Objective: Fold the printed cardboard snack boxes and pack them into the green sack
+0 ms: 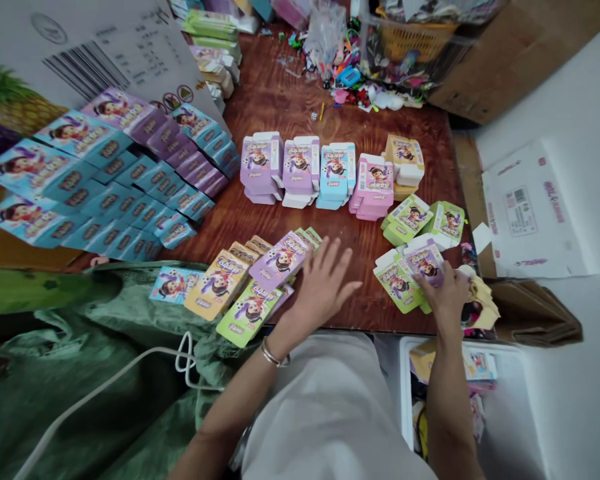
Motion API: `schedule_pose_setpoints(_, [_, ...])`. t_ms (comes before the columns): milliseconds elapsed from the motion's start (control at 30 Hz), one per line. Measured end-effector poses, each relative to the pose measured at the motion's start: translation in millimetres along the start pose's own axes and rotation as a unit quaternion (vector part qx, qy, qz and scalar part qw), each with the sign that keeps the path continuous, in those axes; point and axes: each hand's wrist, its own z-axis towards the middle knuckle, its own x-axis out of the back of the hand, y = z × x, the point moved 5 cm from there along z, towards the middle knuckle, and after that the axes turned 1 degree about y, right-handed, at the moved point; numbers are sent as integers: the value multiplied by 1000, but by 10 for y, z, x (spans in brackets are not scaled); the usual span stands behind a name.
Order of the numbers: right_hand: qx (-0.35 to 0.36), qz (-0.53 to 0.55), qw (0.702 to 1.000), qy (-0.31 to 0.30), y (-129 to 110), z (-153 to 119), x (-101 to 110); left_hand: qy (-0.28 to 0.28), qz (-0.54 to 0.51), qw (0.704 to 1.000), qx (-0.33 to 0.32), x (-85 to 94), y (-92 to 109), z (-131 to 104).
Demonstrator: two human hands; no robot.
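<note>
Pale grey cloth covers the person's front at the near edge, with green fabric to the left and a white bin to the right. Over the desk, the left hand is open, palm down with fingers spread, just beside a purple carton and a green carton; whether it presses on them I cannot tell. An orange carton lies further left. The right hand grips another purple carton by its edges, above green cartons at the desk's right side. Beyond the hands stands a row — two purple stacks, a blue stack, a pink stack and a yellow stack. Piled blue and purple boxes rise on the left; small colourful trinkets lie scattered at the back — near a yellow basket.
</note>
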Motion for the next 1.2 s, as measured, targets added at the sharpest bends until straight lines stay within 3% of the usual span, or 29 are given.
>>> schedule_pose_setpoints(100, [8,-21,998,52,-13,11,59,-62,-117,991,-31,-282,248,31])
schedule_pose_setpoints(200, [68,-3,996,62,-152,-129,48,-136,-270,953,4,-675,416,40])
schedule_pose_setpoints(333, [100,3,995,18,-310,-328,-92,-218,-475,844,118,-1247,531,5])
schedule_pose_setpoints(467, [78,-5,997,3,-374,-381,-185,-203,-590,756,197,-1537,522,-29])
schedule_pose_setpoints(600, [64,67,996,-14,-484,-493,-242,-192,-625,724,221,-1507,501,-58])
schedule_pose_setpoints(700, [71,110,991,1,-588,-645,-243,-184,-616,732,227,-1451,494,-105])
schedule_pose_setpoints(833, [35,60,997,40,-601,-749,-190,-153,-598,746,252,-1436,477,-188])
schedule_pose_setpoints(900, [21,44,998,29,-588,-749,-189,-141,-614,728,269,-1423,482,-209])
schedule_pose_setpoints(1000, [4,62,998,-4,-582,-730,-225,-129,-670,665,304,-1376,485,-200])
schedule_pose_setpoints(1067, [-18,90,996,-15,-592,-728,-251,-102,-682,640,339,-1323,426,-181])
schedule_pose_setpoints(1200, [-78,211,973,-54,-713,-788,-342,-57,-651,656,377,-1204,225,-133])
